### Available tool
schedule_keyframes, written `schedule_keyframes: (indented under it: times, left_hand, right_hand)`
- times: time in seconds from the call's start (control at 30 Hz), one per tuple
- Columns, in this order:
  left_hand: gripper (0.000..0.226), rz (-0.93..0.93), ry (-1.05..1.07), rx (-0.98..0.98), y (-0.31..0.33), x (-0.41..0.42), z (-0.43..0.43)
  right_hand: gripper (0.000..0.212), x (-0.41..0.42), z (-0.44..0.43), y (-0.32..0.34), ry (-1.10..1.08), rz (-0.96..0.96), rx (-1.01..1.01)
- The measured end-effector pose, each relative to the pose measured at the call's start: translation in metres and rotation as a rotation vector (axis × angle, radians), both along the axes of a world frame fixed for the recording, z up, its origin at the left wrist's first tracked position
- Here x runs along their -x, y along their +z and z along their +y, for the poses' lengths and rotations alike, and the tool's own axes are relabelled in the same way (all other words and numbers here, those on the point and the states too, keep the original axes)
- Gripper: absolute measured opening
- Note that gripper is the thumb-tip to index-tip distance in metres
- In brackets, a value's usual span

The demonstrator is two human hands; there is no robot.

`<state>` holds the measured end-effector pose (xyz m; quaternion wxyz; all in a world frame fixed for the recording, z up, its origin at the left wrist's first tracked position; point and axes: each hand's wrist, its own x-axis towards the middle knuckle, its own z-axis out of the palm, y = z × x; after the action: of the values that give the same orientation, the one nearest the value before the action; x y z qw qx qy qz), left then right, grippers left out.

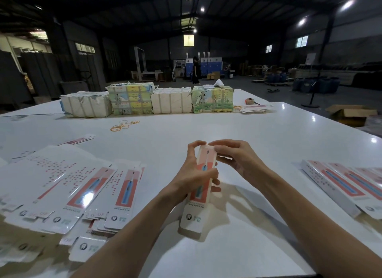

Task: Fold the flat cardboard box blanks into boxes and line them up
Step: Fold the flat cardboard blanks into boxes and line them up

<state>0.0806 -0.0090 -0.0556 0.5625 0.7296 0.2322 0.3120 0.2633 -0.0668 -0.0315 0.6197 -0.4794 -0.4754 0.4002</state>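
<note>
A long narrow box (198, 197), white and pink with a blue toothbrush picture, is raised above the white table (237, 122) in front of me. My left hand (192, 174) grips its middle, fingers curled round it. My right hand (231, 155) pinches the flap at its far end. Its near end is open, with a flap hanging. A spread pile of flat blanks (68, 186) lies on the left. Several folded boxes (343, 186) lie side by side at the right edge.
Wrapped bundles (148, 100) stand in a row across the far side of the table. Orange rubber bands (123, 125) lie loose before them. A few more blanks (255, 108) and a tape measure (250, 101) are at the far right. A person walks far behind.
</note>
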Motion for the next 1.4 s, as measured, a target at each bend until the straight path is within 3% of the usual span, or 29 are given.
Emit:
schedule_keyframes:
  times: [0.1,0.23,0.6,0.73,0.87,0.93,1.03,1.1,1.17,1.3,1.4]
  left_hand:
    - [0.089,-0.073,0.023,0.066,0.003,0.001,0.001]
    - [0.088,-0.088,0.005,0.125,0.003,0.005,0.001]
    - [0.08,-0.071,-0.012,0.116,0.001,0.002,-0.001]
    - [0.083,-0.12,-0.034,0.232,-0.005,0.003,0.001]
    - [0.081,-0.204,0.012,0.371,-0.009,0.0,0.001]
    - [0.072,-0.295,0.076,0.425,-0.005,-0.001,0.001]
    - [0.049,-0.453,0.138,0.531,0.001,-0.003,0.001]
    - [0.043,-0.603,0.103,0.618,0.004,-0.004,-0.001]
    - [0.04,-0.616,0.062,0.624,0.004,-0.002,0.0]
    - [0.073,-0.375,-0.054,0.565,-0.005,-0.003,0.001]
    - [0.072,-0.267,-0.09,0.486,-0.009,-0.006,-0.002]
  right_hand:
    - [0.026,0.009,0.001,-0.006,-0.053,-0.113,-0.053]
    - [0.022,0.018,-0.003,-0.008,-0.138,-0.222,-0.138]
    - [0.022,0.016,-0.007,-0.007,-0.207,-0.297,-0.181]
    - [0.016,0.017,-0.001,-0.018,-0.21,-0.301,-0.169]
    - [0.041,0.027,0.006,-0.032,-0.272,-0.389,-0.079]
    - [0.044,0.034,0.005,-0.032,-0.28,-0.409,-0.069]
    - [0.032,0.045,0.0,-0.023,-0.314,-0.725,-0.124]
    - [0.042,0.053,-0.005,-0.018,-0.318,-1.029,-0.071]
    - [0.051,0.059,-0.01,-0.016,-0.311,-1.255,0.0]
    - [0.039,0.049,-0.028,-0.013,-0.318,-1.292,0.029]
    - [0.03,0.02,-0.05,-0.008,-0.442,-1.351,0.125]
